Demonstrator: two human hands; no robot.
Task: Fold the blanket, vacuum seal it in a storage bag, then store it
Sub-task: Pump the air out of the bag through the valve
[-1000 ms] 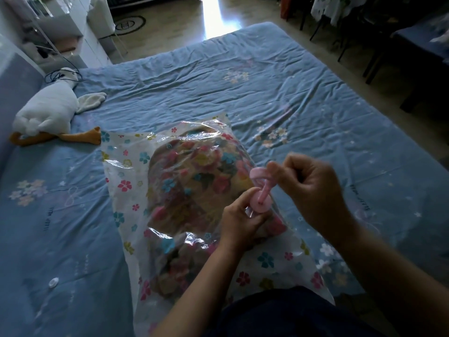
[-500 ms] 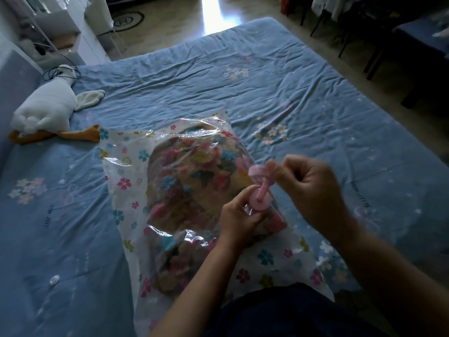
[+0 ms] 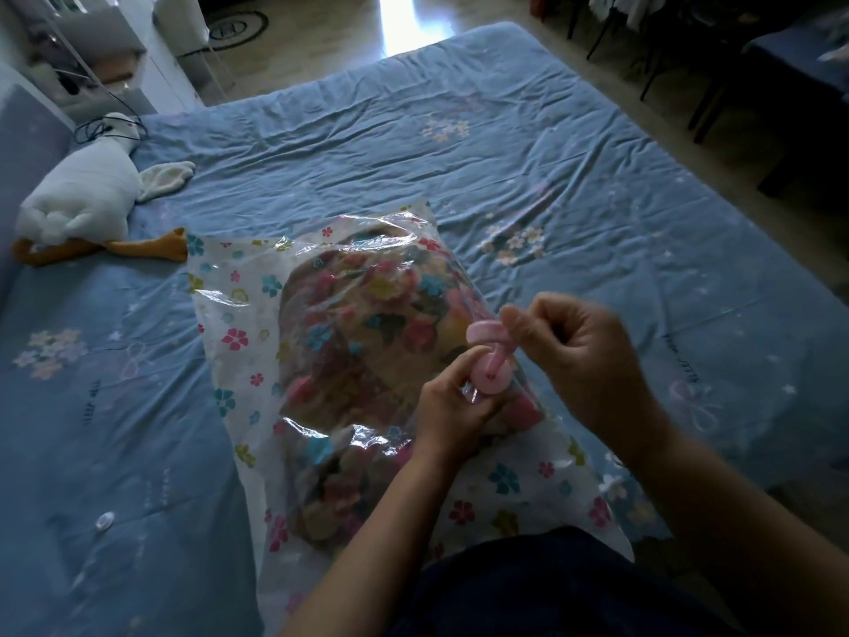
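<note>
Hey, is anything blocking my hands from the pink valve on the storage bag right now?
Nothing visible. The left hand already grips the pink valve base on the storage bag; the right hand pinches its cap.

Head cam looks fwd/down, close over bed (image 3: 505, 144).

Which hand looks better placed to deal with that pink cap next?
The right hand, probably: it already pinches the pink cap, while the left hand grips the valve on the storage bag.
</note>
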